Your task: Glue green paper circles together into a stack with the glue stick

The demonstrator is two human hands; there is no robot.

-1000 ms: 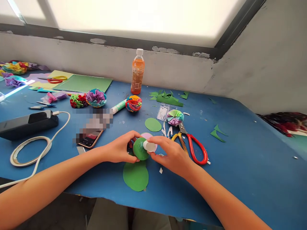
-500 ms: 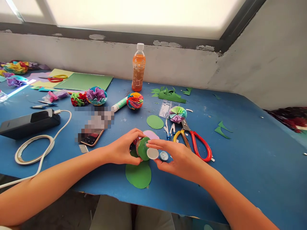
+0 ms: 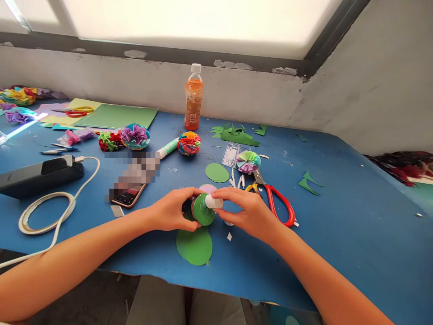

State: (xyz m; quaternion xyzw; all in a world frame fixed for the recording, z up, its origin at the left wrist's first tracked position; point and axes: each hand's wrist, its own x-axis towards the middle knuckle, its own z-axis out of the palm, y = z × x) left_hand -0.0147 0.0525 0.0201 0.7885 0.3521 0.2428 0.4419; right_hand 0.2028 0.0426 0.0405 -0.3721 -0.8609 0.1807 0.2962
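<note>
My left hand [image 3: 177, 210] is curled around the edge of a round piece with a green paper circle [image 3: 202, 215] on its face; what lies behind the green is mostly hidden. In my right hand [image 3: 248, 210] is a short white glue stick [image 3: 213, 201], pinched between thumb and fingers, its end against the green face. Shiny whitish smears show on that face. Under the hands lie loose green paper circles [image 3: 194, 248], overlapping. A pink paper circle [image 3: 207, 188] shows partly behind my fingers.
Red-handled scissors [image 3: 280, 205] lie right of my right hand, by a pleated paper ball [image 3: 248, 161]. A phone [image 3: 129, 195], tape roll [image 3: 25, 221], and black power bank [image 3: 42, 174] with a white cable are left. An orange drink bottle [image 3: 194, 99] stands behind.
The glue stick has moved up and left over the green face and tilted. My right hand went with it. A small white paper scrap now shows below my right hand.
</note>
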